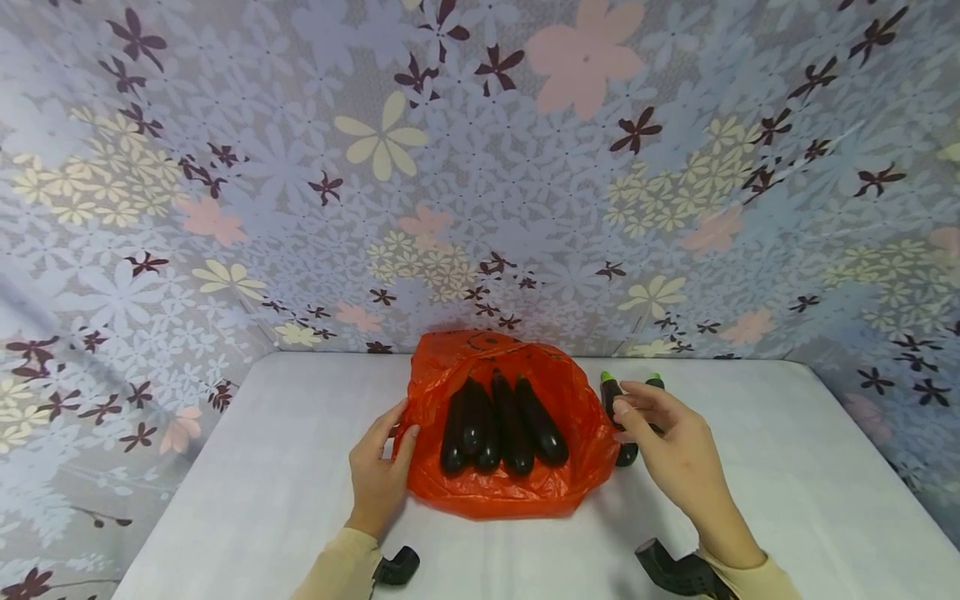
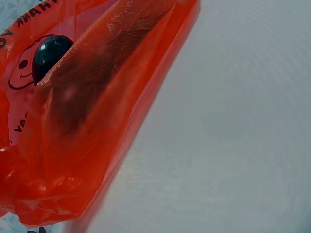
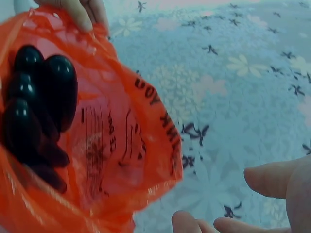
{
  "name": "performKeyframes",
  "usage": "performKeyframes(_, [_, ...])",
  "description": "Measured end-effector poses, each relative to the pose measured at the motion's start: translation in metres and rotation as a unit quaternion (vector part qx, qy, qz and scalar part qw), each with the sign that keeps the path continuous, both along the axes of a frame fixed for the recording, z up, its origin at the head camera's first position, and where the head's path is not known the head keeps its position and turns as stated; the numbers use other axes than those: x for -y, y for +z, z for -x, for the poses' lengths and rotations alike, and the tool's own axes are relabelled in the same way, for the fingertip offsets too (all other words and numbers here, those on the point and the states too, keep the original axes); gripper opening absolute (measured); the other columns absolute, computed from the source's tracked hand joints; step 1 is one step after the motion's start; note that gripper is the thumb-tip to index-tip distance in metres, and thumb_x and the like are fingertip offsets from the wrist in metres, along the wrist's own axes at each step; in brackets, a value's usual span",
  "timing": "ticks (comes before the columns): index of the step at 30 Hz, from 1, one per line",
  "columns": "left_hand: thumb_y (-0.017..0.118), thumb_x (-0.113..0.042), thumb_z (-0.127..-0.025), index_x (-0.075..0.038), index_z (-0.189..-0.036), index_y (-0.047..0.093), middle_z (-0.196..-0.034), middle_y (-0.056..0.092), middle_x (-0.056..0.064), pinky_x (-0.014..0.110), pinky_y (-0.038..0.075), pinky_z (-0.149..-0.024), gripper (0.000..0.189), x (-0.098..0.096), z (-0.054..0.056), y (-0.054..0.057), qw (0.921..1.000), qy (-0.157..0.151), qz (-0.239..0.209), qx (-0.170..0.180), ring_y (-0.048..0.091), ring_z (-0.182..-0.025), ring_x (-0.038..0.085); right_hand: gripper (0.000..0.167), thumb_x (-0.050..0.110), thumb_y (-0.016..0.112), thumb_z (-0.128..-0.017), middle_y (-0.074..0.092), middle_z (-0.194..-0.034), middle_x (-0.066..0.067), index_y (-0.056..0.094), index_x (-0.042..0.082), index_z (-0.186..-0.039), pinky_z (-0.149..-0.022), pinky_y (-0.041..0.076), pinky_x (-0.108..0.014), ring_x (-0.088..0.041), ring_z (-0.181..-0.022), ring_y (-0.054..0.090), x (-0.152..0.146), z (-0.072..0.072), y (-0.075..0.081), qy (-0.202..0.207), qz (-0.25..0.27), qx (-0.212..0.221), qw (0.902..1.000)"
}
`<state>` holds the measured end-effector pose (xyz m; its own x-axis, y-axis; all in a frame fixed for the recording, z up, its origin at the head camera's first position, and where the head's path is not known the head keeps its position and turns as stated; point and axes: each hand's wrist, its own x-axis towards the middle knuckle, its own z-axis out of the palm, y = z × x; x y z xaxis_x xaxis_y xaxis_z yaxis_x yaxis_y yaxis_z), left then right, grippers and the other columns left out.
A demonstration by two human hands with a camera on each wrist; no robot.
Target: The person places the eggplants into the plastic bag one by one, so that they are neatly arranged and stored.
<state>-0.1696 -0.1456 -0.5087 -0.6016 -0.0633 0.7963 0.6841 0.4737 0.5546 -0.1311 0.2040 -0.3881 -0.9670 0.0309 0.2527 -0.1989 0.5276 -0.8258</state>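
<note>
A red plastic bag point(image 1: 517, 500) lies with its mouth spread toward me, several dark, glossy eggplants point(image 1: 510, 425) side by side inside. At the bag's left edge, my left hand point(image 1: 382, 467) pinches the rim between thumb and fingers. The right wrist view also shows that left thumb point(image 3: 77, 14) over the rim. My right hand point(image 1: 678, 446) hovers right of the bag, thumb and fingers apart with nothing between them. Just past its fingertips, more eggplants with green stem ends point(image 1: 609, 385) lie beside the bag, partly hidden by the hand.
A white-covered table point(image 1: 277, 475) carries everything. Behind it rises a flower-patterned backdrop point(image 1: 480, 183), which also runs along both sides. Black camera mounts sit at the left wrist point(image 1: 397, 567) and right wrist point(image 1: 678, 571).
</note>
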Motion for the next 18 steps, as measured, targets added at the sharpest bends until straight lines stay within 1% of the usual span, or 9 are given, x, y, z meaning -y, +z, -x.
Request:
performKeyframes(3, [0.076, 0.016, -0.078, -0.001, -0.135, 0.062, -0.125, 0.069, 0.012, 0.016, 0.05, -0.094, 0.061, 0.0, 0.0, 0.0, 1.0, 0.003, 0.003, 0.001, 0.067, -0.101, 0.023, 0.043, 0.029, 0.061, -0.102, 0.07, -0.115, -0.018, 0.059, 0.003, -0.137, -0.067, 0.059, -0.024, -0.009, -0.078, 0.073, -0.008, 0.0, -0.002, -0.014, -0.002, -0.006, 0.9999])
performKeyframes(6, [0.075, 0.016, -0.078, -0.001, -0.135, 0.062, -0.125, 0.069, 0.012, 0.016, 0.05, -0.094, 0.06, 0.0, 0.0, -0.001, 1.0, 0.003, 0.005, 0.003, 0.067, -0.102, 0.023, 0.045, 0.031, 0.06, -0.102, 0.069, -0.117, -0.02, 0.058, 0.002, -0.137, -0.067, 0.059, -0.023, -0.007, -0.078, 0.072, -0.014, 0.002, -0.004, -0.028, 0.007, -0.003, 0.9996])
performKeyframes(13, [0.076, 0.017, -0.077, 0.001, -0.134, 0.062, -0.125, 0.069, 0.013, 0.016, 0.05, -0.094, 0.06, -0.001, 0.001, 0.001, 1.0, -0.001, 0.003, -0.003, 0.067, -0.102, 0.024, 0.049, 0.033, 0.059, -0.103, 0.066, -0.121, -0.024, 0.056, -0.002, -0.138, -0.072, 0.058, -0.02, -0.003, -0.089, 0.068, -0.03, 0.011, -0.012, -0.045, 0.028, 0.002, 0.9986])
performKeyframes(18, [0.077, 0.019, -0.073, 0.002, -0.133, 0.062, -0.124, 0.069, 0.015, 0.016, 0.05, -0.094, 0.064, -0.001, 0.001, 0.001, 1.0, 0.002, 0.002, -0.002, 0.068, -0.101, 0.025, 0.052, 0.034, 0.058, -0.103, 0.065, -0.123, -0.026, 0.054, -0.004, -0.139, -0.074, 0.058, -0.018, 0.001, -0.088, 0.067, -0.039, 0.017, -0.018, -0.058, 0.027, 0.002, 0.9979])
